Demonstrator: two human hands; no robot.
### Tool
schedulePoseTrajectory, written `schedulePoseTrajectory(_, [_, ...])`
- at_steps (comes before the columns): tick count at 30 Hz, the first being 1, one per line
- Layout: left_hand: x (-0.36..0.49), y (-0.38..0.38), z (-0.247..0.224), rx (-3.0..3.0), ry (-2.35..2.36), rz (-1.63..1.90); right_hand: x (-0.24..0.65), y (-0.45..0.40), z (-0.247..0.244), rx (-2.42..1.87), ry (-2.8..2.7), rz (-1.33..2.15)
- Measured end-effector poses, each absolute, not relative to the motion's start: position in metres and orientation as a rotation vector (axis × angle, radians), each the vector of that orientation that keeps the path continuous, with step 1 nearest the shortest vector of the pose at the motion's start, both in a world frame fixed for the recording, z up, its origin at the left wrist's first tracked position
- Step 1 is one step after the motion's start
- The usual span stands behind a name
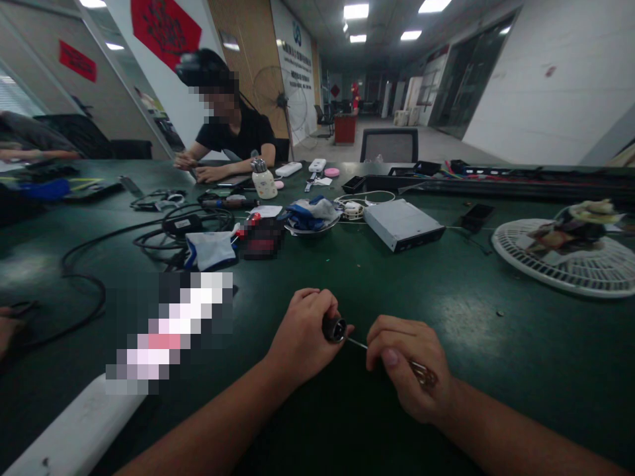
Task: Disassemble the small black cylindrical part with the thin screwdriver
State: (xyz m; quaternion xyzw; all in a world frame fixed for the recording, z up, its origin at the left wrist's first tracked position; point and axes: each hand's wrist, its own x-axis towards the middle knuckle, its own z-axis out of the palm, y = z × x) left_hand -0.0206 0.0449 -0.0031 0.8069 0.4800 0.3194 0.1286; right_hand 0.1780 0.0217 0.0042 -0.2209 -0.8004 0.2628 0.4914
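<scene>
Over the dark green table, my left hand (303,338) is closed around a small dark metal cylinder (335,328). Its hollow round end faces right, and the rest of it is hidden by my fingers. My right hand (409,367) grips a screwdriver (424,375) with an amber, see-through handle. The screwdriver's thin metal shaft points left, toward the cylinder's lower edge. I cannot tell whether the tip touches the cylinder or sits inside it.
A long white object (84,416) lies left of my forearm. Ahead are a grey box-shaped drive (404,223), a bowl with gloves (311,215), black cables (184,225) and a bottle (264,182). A white fan grille (520,258) is at right. Another person (238,135) sits opposite.
</scene>
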Motion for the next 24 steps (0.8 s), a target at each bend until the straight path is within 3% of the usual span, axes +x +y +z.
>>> schedulePoseTrajectory(24, [-0.0207,0.0433,-0.0023,2.318,1.402,0.924,0.1778,0.0214,0.0002,-0.48,-1.987,0.683])
